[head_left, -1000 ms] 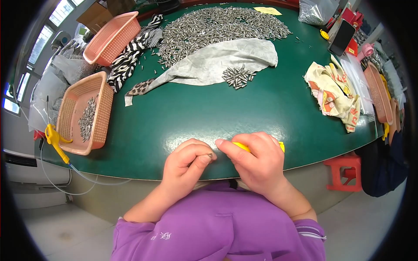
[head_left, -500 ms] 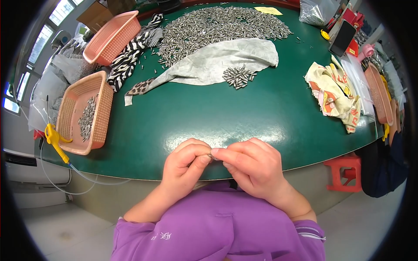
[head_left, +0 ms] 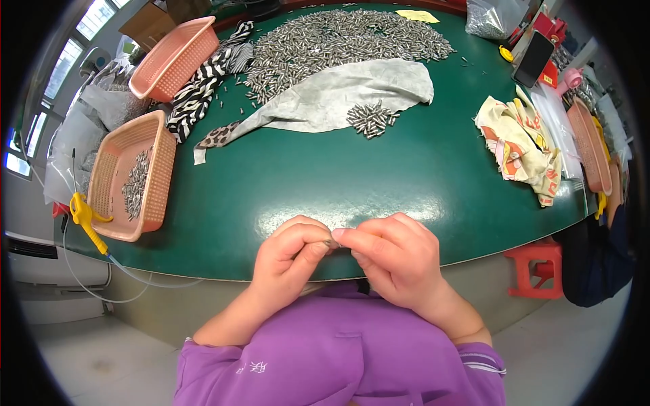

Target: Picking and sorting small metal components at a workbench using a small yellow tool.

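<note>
Near the table's front edge, my left hand (head_left: 288, 256) pinches a small metal pin (head_left: 329, 243) between thumb and forefinger; only its end shows. My right hand (head_left: 401, 254) meets it there, forefinger and thumb drawn together at the pin. Whatever the right fingers hold is hidden behind them. Farther off, a small heap of metal pins (head_left: 371, 120) lies at the edge of a grey cloth (head_left: 318, 101). Behind the cloth spreads a large pile of similar short silvery pins (head_left: 338, 37).
At the left stand a pink basket with pins (head_left: 162, 183), another pink basket (head_left: 193, 44) and a yellow air gun (head_left: 84, 215). A zebra-striped cloth (head_left: 193, 101) lies beside them. To the right are a printed cream cloth (head_left: 518, 152), a phone (head_left: 533, 59) and a red stool (head_left: 538, 271).
My right hand has shifted slightly to the right, its fingertips drawing back a little from the left ones. The left hand stays nearly in place.
</note>
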{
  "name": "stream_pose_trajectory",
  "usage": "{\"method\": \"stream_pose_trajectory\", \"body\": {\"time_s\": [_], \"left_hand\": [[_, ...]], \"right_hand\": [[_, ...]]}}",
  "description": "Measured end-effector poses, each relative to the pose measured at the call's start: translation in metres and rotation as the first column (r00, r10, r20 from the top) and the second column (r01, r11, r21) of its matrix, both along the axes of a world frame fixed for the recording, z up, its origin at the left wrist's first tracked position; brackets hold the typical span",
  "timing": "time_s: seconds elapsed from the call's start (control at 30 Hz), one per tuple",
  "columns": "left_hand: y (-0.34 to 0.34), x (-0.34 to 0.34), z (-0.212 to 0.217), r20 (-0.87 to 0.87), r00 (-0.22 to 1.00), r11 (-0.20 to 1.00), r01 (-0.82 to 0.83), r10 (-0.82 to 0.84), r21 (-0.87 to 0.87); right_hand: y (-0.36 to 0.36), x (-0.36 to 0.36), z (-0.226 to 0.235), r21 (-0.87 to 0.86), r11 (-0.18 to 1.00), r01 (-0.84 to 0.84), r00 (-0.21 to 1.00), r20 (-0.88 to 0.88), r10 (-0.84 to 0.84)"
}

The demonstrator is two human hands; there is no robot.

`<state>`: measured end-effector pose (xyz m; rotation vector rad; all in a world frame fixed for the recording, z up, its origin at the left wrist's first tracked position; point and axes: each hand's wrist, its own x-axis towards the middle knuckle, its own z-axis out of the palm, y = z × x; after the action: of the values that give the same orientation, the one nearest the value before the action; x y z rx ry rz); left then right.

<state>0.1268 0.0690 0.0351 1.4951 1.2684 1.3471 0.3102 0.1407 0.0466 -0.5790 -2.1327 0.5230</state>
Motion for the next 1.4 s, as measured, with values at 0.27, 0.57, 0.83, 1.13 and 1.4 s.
{"method": "stream_pose_trajectory", "body": {"time_s": [0.27, 0.57, 0.83, 1.13, 1.4], "left_hand": [[-0.0001, 0.0000, -0.0010, -0.009, 1.000, 1.000, 0.000, 0.000, 0.003], [0.0003, 0.0004, 0.0007, -0.066, 0.998, 1.000, -0.007, 0.007, -0.009], [-0.0010, -0.0006, -0.0050, 0.078, 0.997, 1.000, -0.019, 0.018, 0.011], [-0.0013, 0.0002, -0.0043, 0.165, 0.986, 1.000, -0.012, 0.008, 0.022], [-0.0029, 0.0018, -0.0060, 0.240, 0.971, 1.000, -0.025, 0.021, 0.015]], "right_hand": [[-0.0028, 0.0017, -0.0004, -0.019, 1.000, -0.018, 0.999, 0.026, 0.019], [-0.0032, -0.0039, -0.0003, 0.123, 0.987, 0.102, 0.992, 0.055, -0.110], [-0.0013, -0.0003, 0.0000, -0.016, 1.000, 0.022, 1.000, -0.010, -0.023], [-0.0032, 0.0011, -0.0015, -0.025, 1.000, -0.004, 1.000, 0.010, 0.004], [-0.0063, 0.0005, 0.0014, -0.052, 0.999, -0.016, 1.000, 0.020, 0.017]]}}
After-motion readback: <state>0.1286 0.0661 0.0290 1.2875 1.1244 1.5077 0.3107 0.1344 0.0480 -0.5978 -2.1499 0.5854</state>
